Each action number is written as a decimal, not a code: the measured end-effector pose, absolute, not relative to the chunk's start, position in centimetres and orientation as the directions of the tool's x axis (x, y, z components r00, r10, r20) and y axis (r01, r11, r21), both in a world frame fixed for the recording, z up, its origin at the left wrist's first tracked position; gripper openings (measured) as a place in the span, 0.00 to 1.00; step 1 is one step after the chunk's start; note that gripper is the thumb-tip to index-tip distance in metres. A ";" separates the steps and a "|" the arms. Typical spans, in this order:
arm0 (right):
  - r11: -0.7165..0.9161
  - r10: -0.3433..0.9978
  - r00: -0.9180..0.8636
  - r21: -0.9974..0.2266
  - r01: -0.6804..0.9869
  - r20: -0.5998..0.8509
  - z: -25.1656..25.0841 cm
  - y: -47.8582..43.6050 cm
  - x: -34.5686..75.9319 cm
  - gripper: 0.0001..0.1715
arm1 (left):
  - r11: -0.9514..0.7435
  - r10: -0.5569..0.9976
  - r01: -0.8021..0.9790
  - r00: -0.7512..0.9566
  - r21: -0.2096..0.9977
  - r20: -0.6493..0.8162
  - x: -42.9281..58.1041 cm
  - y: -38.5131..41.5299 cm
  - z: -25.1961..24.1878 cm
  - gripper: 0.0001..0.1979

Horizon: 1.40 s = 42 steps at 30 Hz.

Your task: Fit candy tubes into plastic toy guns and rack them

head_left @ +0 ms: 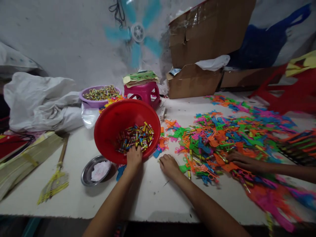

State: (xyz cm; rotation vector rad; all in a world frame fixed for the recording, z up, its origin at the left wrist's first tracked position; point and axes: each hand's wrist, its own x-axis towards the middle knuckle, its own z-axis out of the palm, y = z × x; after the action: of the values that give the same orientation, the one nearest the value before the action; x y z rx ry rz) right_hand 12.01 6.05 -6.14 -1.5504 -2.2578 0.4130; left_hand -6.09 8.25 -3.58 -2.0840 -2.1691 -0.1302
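Observation:
My left hand (pixel 134 158) reaches over the near rim of a tilted red basin (pixel 108 131). Its fingers curl down among small, shiny, multicoloured tubes (pixel 138 134) inside; what the fingertips grip is hidden. Just right of the basin, my right hand (pixel 170 166) rests low over the white table with fingers drawn together. Something small and pale shows at its fingertips, too small to name. Beside it spreads a big heap of bright plastic toy pieces (pixel 209 138), shaped like toy guns, with gold tubes among them.
Another person's hand (pixel 237 158) touches the heap from the right. Left of the basin are a metal bowl (pixel 85 179) with paper and a yellow fly swatter (pixel 55 182). Behind stand a purple basin (pixel 85 100), a pink stool (pixel 145 89), a fan (pixel 137 32) and cardboard boxes (pixel 192 82).

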 end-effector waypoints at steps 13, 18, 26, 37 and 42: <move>-0.233 0.970 -0.067 -0.972 -0.017 -0.232 -6.5 5.7 12.3 0.19 | 0.078 0.989 0.994 -0.087 0.076 0.118 -5.1 9.2 -2.0 0.15; -0.184 0.976 -0.154 -0.960 -0.211 -0.153 -4.9 5.6 13.4 0.23 | 0.053 0.981 0.981 -0.087 0.187 0.174 -5.0 7.3 -1.4 0.20; 0.395 0.914 -0.242 -0.580 0.713 0.326 -5.1 2.9 13.5 0.13 | -0.171 0.981 0.927 0.129 0.334 0.145 -0.7 0.5 -6.4 0.19; 0.012 1.000 0.026 -0.989 0.147 0.016 -2.7 17.2 11.8 0.22 | -0.243 0.920 0.935 0.138 0.258 0.366 -1.9 -1.0 -7.9 0.29; 0.005 1.000 -0.023 -0.998 -0.061 0.006 -1.3 22.2 8.7 0.15 | -0.266 0.909 0.950 0.190 0.164 0.371 -0.5 0.4 -8.6 0.31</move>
State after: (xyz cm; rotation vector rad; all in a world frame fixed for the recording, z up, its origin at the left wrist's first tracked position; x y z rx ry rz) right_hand 8.71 22.17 -1.32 -1.1490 -1.1833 1.2506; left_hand -0.52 0.36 -8.57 -2.3429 -1.8379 -0.6117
